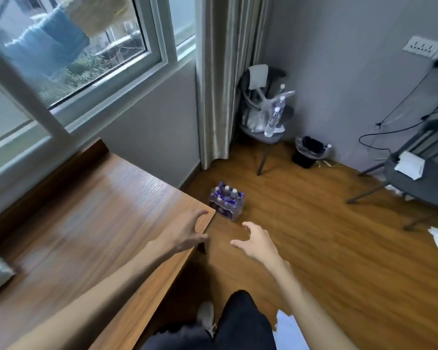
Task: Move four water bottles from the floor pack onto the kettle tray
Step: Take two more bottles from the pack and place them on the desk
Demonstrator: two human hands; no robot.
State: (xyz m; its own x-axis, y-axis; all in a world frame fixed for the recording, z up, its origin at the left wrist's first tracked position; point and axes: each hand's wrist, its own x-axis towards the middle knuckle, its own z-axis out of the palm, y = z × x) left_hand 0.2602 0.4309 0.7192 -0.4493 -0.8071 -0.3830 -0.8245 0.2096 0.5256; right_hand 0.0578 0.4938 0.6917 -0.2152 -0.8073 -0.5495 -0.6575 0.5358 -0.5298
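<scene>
A shrink-wrapped pack of water bottles (226,200) with purple labels and white caps stands on the wooden floor just past the corner of the wooden table (91,223). My left hand (187,231) hovers over the table's corner, fingers spread and empty. My right hand (254,242) is out over the floor, below and right of the pack, fingers apart and holding nothing. No kettle tray is in view.
A small grey chair (268,133) in the corner by the curtain (225,72) carries loose bottles and bags. A black bin (307,151) stands against the wall. A second grey chair (420,180) with papers is at the right. Cables hang from a wall socket (421,48).
</scene>
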